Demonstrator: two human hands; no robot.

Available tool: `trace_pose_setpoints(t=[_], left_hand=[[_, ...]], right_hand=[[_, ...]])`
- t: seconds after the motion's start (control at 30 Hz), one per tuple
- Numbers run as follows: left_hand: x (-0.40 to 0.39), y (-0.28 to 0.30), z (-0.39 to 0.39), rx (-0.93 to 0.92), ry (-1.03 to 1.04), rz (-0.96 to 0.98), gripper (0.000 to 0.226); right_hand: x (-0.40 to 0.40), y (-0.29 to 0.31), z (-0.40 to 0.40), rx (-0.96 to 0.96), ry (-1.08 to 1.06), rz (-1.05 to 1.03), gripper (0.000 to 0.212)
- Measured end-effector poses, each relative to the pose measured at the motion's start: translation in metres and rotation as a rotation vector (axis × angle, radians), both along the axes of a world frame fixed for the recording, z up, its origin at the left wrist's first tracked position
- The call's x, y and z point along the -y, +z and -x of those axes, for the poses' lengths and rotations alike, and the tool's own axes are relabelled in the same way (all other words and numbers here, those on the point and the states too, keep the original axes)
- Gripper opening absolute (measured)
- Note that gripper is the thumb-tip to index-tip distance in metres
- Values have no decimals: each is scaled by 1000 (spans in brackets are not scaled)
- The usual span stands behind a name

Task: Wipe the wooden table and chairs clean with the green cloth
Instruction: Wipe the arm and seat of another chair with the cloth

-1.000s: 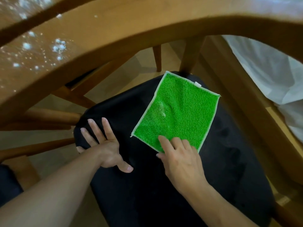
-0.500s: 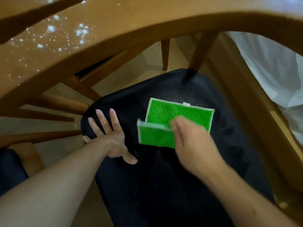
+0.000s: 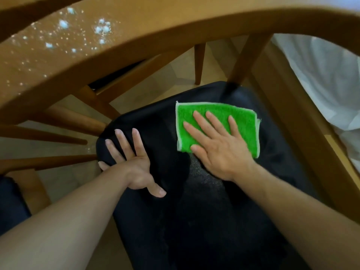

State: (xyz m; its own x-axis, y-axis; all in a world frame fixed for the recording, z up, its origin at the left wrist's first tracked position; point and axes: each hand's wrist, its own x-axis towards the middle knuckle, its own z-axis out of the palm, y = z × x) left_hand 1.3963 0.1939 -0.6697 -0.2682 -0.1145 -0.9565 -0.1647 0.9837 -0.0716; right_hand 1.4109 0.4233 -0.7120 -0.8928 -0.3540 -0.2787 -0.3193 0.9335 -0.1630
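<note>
The folded, fuzzy green cloth [image 3: 216, 121] lies centre-right on the dark padded chair seat [image 3: 204, 221], short of its far edge. The right hand [image 3: 218, 147] presses it flat, fingers spread; the left hand [image 3: 130, 162] rests open at the seat's left edge. The curved wooden backrest [image 3: 175, 32] arches above.

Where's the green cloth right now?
The green cloth lies folded on the far right part of the dark chair seat, flat under the right hand; the left hand rests beside it.
</note>
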Motion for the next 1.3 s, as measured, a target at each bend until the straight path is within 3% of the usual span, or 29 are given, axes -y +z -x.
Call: trace_pose_setpoints(t=[0.2, 0.33, 0.47, 0.77, 0.93, 1.2, 1.3], left_hand=[[0, 3, -1, -10, -12, -8, 164], [-3, 7, -2, -13, -13, 19, 165], [-2, 9, -1, 15, -5, 3, 165], [-7, 12, -3, -17, 1, 16, 164], [-5, 11, -3, -20, 0, 22, 163], [-2, 8, -5, -21, 12, -17, 167], [0, 5, -3, -22, 17, -27, 168]], right_hand=[[-21, -4, 50, 68, -329, -16, 59], [6, 11, -47, 214, -353, 43, 60], [22, 26, -164, 178, -113, 7, 57], [-21, -8, -8, -25, -45, 12, 53], [-39, -11, 29, -65, -254, 33, 55], [-41, 10, -147, 179, -1070, -53, 64], [-26, 7, -87, 158, -1335, -9, 62]])
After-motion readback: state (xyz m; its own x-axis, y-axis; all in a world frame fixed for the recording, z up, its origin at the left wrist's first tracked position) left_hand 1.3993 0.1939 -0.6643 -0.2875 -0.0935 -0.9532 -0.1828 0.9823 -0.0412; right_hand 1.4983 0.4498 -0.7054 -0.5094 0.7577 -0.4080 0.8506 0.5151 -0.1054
